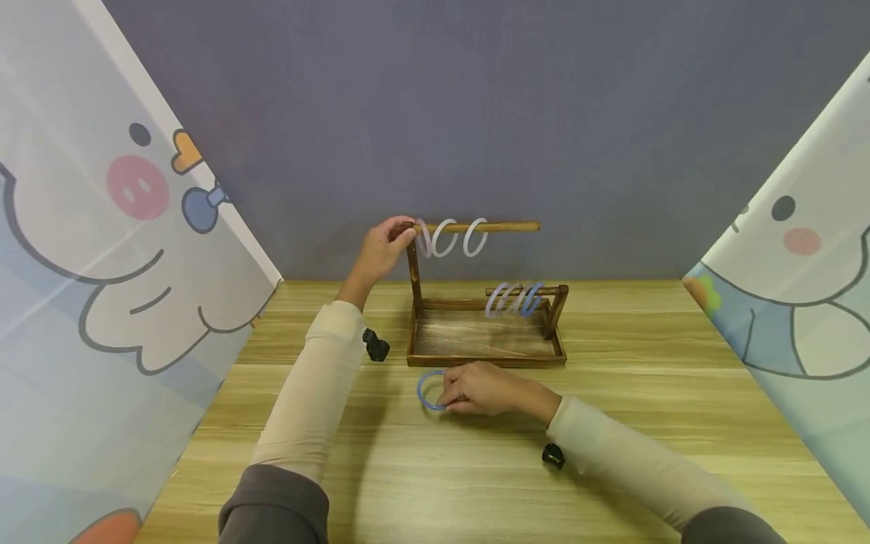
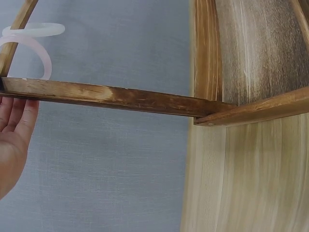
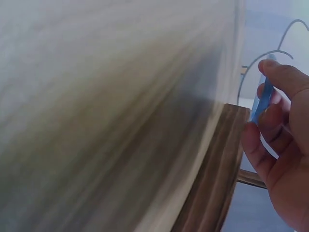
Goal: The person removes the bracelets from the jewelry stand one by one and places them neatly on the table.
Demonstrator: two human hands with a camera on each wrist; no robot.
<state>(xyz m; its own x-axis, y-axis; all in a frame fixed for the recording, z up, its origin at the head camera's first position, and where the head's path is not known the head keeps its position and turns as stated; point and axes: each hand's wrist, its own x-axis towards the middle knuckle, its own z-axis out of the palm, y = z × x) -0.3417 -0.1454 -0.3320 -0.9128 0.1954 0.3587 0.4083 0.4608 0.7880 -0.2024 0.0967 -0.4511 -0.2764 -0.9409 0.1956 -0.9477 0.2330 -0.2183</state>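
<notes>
A wooden stand (image 1: 482,361) with a tray base carries two horizontal bars. My left hand (image 1: 383,249) grips the top of its tall left post (image 1: 414,276), beside the rings; in the left wrist view the fingers (image 2: 26,121) lie against that post. Two whitish rings (image 1: 445,237) and a pinkish ring (image 1: 424,238) hang from the upper bar (image 1: 513,226). In front of the tray, my right hand (image 1: 485,389) pinches a blue ring (image 1: 423,391) between thumb and fingers. The right wrist view shows this blue ring (image 3: 263,99) edge-on.
Several rings, pale purple to blue (image 1: 533,300), hang on the short lower bar (image 1: 553,291) at the stand's right. One small black object (image 1: 375,345) is near the left forearm, another (image 1: 553,455) by the right wrist. A grey wall (image 1: 578,136) stands behind the wooden table (image 1: 646,355).
</notes>
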